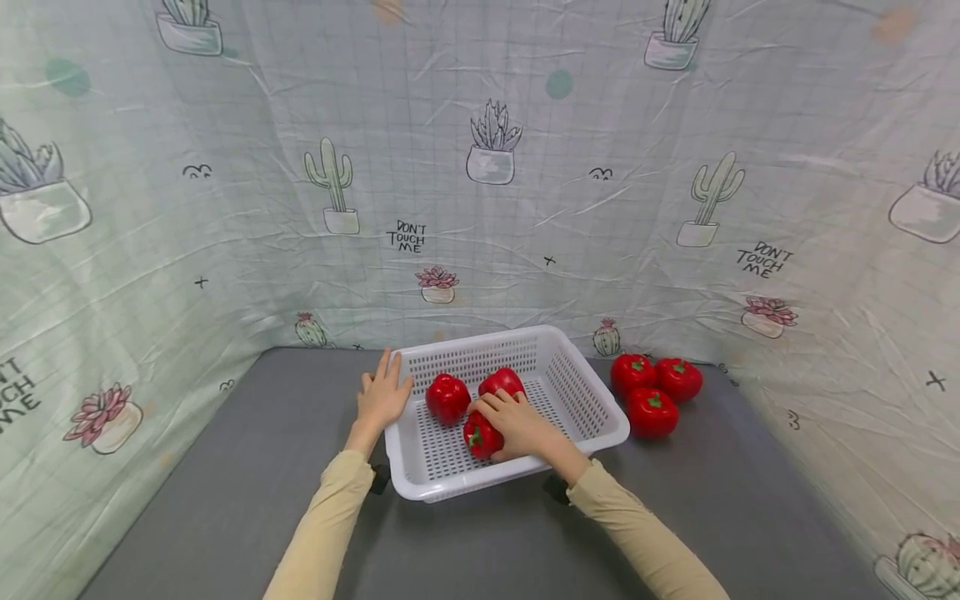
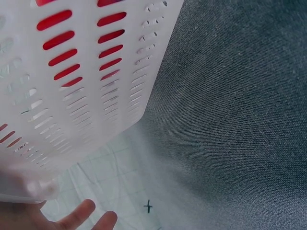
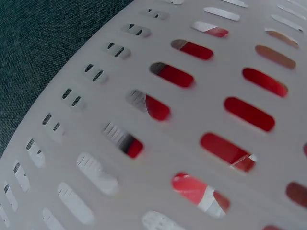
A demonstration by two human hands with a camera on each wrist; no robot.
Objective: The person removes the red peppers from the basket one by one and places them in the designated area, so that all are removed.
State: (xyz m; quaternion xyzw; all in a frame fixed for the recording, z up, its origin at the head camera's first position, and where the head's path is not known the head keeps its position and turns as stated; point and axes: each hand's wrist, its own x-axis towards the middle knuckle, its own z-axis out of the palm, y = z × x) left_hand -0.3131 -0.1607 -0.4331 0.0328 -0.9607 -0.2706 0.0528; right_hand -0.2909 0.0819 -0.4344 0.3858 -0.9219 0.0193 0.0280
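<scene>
A white perforated plastic basket [image 1: 472, 481] sits at a slant on the grey table, holding three red bell peppers. My right hand [image 1: 522, 423] reaches inside it, fingers curled over the front bell pepper [image 1: 480, 437], whose green stem faces the near left. Just behind that hand lies another bell pepper [image 1: 501, 381], partly covered by the fingers. The third bell pepper [image 1: 447, 398] stands on the left side. Along the basket's left rim rests my left hand [image 1: 383, 398], its fingers spread. In the right wrist view the basket wall [image 3: 158, 139] hides the hand, with red showing through slots.
Three more bell peppers form a cluster on the table to the right of the basket: one at left [image 1: 632, 375], one at right [image 1: 678, 380] and one in front [image 1: 652, 413]. A cactus-print cloth [image 1: 547, 217] hangs behind and along both sides.
</scene>
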